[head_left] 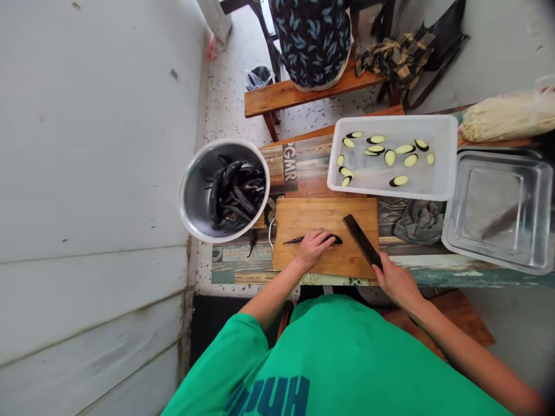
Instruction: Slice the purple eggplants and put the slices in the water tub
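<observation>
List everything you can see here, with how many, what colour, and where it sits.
cutting board: one, light wood, table centre
eggplant: one, dark purple, on the board under the left hand
knife: one, dark blade, over the board's right side
metal bowl: one, silver, left of the board, holding whole eggplants
plastic tub: one, white, behind the board, holding eggplant slices
metal tray: one, silver, far right
cloth: one, grey, between board and tray
seated person: one, patterned clothing, on far bench
left hand: pressing the eggplant
right hand: gripping the knife
</observation>
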{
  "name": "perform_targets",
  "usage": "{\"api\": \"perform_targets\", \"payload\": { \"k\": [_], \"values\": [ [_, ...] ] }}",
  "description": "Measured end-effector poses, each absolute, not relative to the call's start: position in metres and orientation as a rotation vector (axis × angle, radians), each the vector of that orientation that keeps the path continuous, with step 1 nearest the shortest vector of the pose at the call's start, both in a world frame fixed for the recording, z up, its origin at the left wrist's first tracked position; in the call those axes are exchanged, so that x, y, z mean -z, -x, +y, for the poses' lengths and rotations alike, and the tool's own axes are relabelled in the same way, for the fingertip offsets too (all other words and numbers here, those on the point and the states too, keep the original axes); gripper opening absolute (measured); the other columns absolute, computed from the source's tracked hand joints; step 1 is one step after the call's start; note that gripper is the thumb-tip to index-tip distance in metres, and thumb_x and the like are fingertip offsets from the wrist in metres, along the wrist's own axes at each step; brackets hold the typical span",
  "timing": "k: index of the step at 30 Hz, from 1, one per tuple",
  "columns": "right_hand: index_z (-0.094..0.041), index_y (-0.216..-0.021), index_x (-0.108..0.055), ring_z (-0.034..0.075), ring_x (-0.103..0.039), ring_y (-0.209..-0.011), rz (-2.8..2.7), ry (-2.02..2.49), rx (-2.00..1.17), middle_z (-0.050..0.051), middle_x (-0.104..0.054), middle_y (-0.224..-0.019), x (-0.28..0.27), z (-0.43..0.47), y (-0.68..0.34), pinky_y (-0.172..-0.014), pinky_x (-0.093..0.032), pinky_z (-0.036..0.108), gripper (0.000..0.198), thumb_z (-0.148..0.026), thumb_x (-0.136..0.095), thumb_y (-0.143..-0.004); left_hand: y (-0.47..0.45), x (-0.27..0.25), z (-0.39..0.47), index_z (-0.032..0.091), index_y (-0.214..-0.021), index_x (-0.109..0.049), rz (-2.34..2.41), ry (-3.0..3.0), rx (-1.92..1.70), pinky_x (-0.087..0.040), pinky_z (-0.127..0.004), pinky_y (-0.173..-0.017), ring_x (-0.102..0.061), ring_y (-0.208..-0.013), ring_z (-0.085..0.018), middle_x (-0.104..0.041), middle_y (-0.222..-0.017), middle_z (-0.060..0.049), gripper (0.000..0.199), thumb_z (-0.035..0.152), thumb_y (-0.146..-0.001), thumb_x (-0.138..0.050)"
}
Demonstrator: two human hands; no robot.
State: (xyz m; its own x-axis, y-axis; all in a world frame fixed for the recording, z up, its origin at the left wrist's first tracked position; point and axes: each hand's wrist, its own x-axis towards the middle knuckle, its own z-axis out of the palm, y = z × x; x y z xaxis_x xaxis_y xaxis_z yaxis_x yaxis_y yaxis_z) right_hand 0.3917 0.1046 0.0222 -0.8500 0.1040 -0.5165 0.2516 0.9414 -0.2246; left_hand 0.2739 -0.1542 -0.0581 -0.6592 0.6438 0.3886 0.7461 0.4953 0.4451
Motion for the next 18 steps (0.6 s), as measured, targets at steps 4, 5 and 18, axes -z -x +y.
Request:
{"api": "perform_targets", "payload": {
  "k": [4, 5, 18],
  "values": [
    [-0.014, -0.111, -0.061, 0.023, -0.071, -0.066, 2.544, -0.102, 0.251, 0.009, -0.074, -0.076, -0.032, 0.105, -0.392, -0.053, -0.028, 0.030, 0.020, -0.022, -0.044, -0.104, -0.268, 0.078, -0.144, 0.022, -0.113, -0.075, -2.500, 1.213, 0.873, -0.052, -0.036, -0.089, -0.068, -0.104, -0.020, -0.076, -0.109, -0.009, 0.021, 0.025, -0.104, -0.056],
    [-0.015, -0.107, -0.062, 0.023, -0.071, -0.068, 2.583, -0.033, 0.226, 0.008, -0.074, -0.077, -0.035, 0.105, -0.394, -0.053, -0.029, 0.030, 0.017, -0.019, -0.045, -0.102, -0.269, 0.081, -0.142, 0.021, -0.108, -0.075, -2.478, 1.200, 0.886, -0.052, -0.035, -0.088, -0.068, -0.102, -0.020, -0.075, -0.105, -0.008, 0.018, 0.023, -0.104, -0.057],
    [-0.019, -0.098, -0.056, 0.020, -0.067, -0.064, 2.803, 0.348, 0.034, 0.004, -0.068, -0.076, -0.070, 0.109, -0.406, -0.055, -0.038, 0.031, 0.021, -0.001, -0.048, -0.090, -0.282, 0.088, -0.145, 0.019, -0.095, -0.072, -2.427, 1.177, 1.112, -0.059, -0.040, -0.091, -0.071, -0.105, -0.022, -0.076, -0.101, -0.010, 0.021, 0.021, -0.103, -0.053]
  ]
}}
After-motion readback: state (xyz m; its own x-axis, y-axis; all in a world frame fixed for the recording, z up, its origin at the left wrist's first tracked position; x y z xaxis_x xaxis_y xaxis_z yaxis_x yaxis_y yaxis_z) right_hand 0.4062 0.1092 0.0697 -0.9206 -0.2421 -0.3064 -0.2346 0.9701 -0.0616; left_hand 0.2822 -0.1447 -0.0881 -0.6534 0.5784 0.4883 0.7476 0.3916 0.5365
